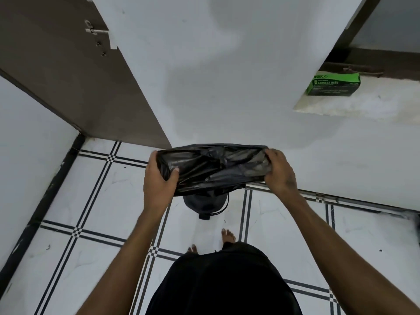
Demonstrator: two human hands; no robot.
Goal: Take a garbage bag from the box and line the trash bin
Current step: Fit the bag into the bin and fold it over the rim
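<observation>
Tiled floor (pixel 102 189), hands stretching garbage bag (pixel 213 169)

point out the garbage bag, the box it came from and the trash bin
garbage bag (pixel 213 169): head view, middle of the stretched black plastic
box (pixel 333 84): head view, green front face on the ledge
trash bin (pixel 204 204): head view, dark wall showing below the bag
</observation>
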